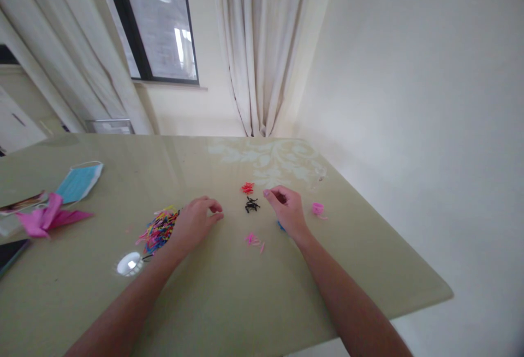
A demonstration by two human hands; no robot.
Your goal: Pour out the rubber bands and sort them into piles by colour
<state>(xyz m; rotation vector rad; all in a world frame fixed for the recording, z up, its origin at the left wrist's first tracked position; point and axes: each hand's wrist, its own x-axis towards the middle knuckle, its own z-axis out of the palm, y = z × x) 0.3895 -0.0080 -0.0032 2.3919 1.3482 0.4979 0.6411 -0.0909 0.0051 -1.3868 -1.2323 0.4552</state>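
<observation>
A heap of thin multicoloured pieces (158, 231), which look like small rubber bands, lies on the table by my left hand (198, 218). That hand's thumb and forefinger are a little apart, and nothing shows between them. My right hand (286, 207) pinches thumb and fingers together beside a small black pile (251, 204); anything in the pinch is too small to make out. Behind the black pile is a small red pile (248, 188), and nearer to me a pink one (254, 241). Some blue pieces (280, 226) are partly hidden under my right hand.
A pink coiled item (317, 209) sits right of my right hand. On the left lie a blue face mask (81, 181), a pink folded-paper figure (47, 218) and a dark flat device (10, 253). The glossy table (229, 302) ends near the right wall.
</observation>
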